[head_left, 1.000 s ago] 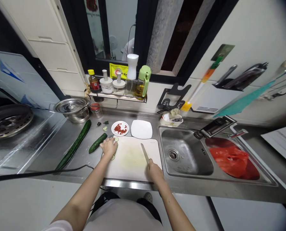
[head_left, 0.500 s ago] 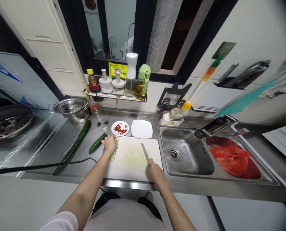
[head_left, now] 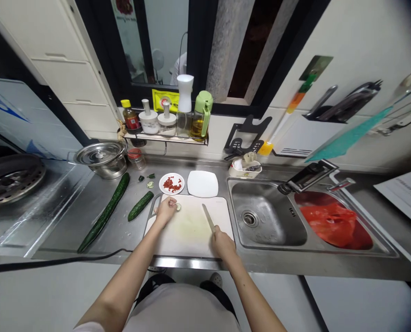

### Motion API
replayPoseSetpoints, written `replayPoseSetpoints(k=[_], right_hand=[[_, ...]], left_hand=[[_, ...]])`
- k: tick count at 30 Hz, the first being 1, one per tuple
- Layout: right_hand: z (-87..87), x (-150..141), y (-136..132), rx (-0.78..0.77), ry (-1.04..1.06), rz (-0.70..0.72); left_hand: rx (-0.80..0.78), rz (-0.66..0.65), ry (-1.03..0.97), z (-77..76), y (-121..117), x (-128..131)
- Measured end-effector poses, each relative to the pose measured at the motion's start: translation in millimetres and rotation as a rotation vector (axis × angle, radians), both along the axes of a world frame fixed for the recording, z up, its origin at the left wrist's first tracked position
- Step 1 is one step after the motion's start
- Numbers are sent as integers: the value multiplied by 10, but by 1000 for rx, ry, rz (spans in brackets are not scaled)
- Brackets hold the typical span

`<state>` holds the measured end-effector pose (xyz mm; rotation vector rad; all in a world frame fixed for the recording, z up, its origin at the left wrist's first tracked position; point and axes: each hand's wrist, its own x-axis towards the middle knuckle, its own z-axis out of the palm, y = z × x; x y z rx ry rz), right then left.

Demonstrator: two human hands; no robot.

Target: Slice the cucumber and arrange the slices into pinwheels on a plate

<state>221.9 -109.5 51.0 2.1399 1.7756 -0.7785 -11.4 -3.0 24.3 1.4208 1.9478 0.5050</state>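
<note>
My left hand [head_left: 166, 211] is curled over the left part of the white cutting board [head_left: 195, 246], its fingers closed on cucumber slices. One pale slice [head_left: 178, 207] shows at the fingertips; the palm hides the others. At the board's right side, my right hand [head_left: 222, 242] grips a kitchen knife [head_left: 208, 217], its blade pointing away from me over the board. A shorter piece of cucumber [head_left: 140, 206] lies on the steel counter left of the board, and a long whole cucumber [head_left: 104, 214] lies farther left. Cucumber juice wets the board's middle.
Behind the board stand a plate of chopped red pepper [head_left: 171, 184] and a white square plate [head_left: 202, 183]. A lidded steel pot [head_left: 102, 159] is at the back left. The sink [head_left: 271, 216] adjoins the board's right, with a red bag [head_left: 330, 223] in its second basin.
My left hand has left the short cucumber and moved right onto the board. The row of slices there is no longer visible. My right hand with the knife has stayed nearly still.
</note>
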Motion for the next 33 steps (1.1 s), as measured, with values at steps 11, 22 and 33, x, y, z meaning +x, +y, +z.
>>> replayPoseSetpoints(k=[11,22,33], right_hand=[[1,-22,-34,32,-2,-18],[77,-33,-38,13,-5,9],[173,-280,-411,49,38,163]], left_hand=[[-28,-166,91,-117,-457,238],[145,-259,344,-190,-494,188],[94,-299,344,-174,-581,99]])
